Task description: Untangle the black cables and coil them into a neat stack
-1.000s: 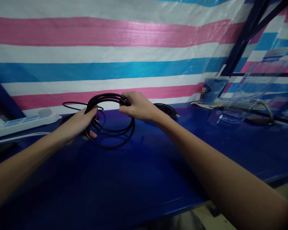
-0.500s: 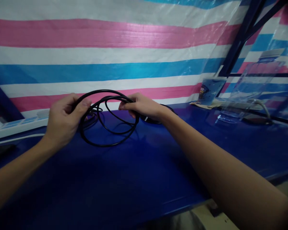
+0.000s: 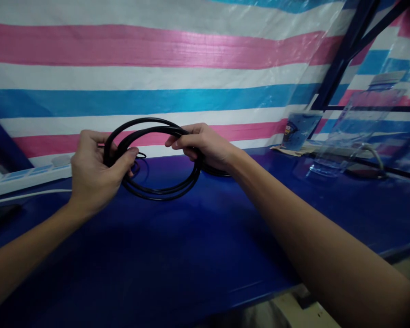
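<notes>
A black cable (image 3: 162, 197) hangs in several round loops between my two hands, above the blue tabletop (image 3: 177, 255). My left hand (image 3: 100, 168) is closed on the left side of the loops, thumb across the front. At the upper right of the coil, my right hand (image 3: 201, 145) pinches the cable between thumb and fingers. More black cable lies on the table behind, partly hidden by the hands and the coil.
At the left stand a white power strip (image 3: 30, 179) and a white cord (image 3: 30, 196), with a dark flat object (image 3: 2, 214) nearby. A clear plastic bottle (image 3: 358, 123) and a blue patterned box (image 3: 299, 130) are at the back right. Striped sheeting (image 3: 140, 45) hangs behind.
The loose inner loops have drawn together into a tighter coil. My left hand has shifted slightly right and now wraps more of the loops; the coil has risen a little.
</notes>
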Available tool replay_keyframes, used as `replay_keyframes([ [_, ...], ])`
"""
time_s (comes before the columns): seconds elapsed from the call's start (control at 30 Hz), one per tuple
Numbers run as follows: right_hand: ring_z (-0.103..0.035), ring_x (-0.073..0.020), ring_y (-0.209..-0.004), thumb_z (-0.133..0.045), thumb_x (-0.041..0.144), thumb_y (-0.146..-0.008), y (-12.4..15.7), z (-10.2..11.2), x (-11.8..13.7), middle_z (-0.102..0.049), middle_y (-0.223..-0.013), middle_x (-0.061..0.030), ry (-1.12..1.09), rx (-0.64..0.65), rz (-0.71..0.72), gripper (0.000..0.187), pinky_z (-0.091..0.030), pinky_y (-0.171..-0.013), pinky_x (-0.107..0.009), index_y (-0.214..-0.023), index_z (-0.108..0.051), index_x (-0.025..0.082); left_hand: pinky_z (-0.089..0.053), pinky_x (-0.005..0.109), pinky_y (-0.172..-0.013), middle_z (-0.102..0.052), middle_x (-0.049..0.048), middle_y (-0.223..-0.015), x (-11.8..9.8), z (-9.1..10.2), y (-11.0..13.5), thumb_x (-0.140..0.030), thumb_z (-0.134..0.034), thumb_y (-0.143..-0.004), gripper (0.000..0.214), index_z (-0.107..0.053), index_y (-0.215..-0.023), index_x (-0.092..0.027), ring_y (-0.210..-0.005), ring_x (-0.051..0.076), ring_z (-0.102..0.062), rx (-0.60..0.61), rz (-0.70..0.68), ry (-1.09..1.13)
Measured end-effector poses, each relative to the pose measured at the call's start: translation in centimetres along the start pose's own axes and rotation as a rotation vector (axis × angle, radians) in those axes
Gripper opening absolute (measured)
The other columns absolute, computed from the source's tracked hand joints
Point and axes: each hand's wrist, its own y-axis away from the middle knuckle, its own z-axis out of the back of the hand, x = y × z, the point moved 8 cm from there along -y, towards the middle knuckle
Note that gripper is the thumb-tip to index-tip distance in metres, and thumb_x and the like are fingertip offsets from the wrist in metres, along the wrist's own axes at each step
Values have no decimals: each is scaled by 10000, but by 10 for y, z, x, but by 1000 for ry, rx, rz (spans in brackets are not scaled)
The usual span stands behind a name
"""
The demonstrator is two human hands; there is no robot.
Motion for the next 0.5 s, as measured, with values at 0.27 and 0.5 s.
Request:
replay_keyframes([
  [0.27,-459,-92,-540,-591,320,-759,14,3,-51,-534,-583,-6,258,-139,-229,213,-333,-508,-237,-728,-653,118,-371,268,-604,-572,-6,-712,31,-5,4,-469,-652,-756,328,-609,-882,-169,-658,134,-502,224,40,-350],
  [0.5,-509,-97,-553,-556,380,-831,28,7,-37,-597,-619,-25,569,-88,-143,302,-368,-548,-243,-781,-679,109,-383,272,-576,-541,-11,-625,53,-27,7,-486,-702,-638,325,-569,-671,-192,-604,142,-498,574,207,-174],
])
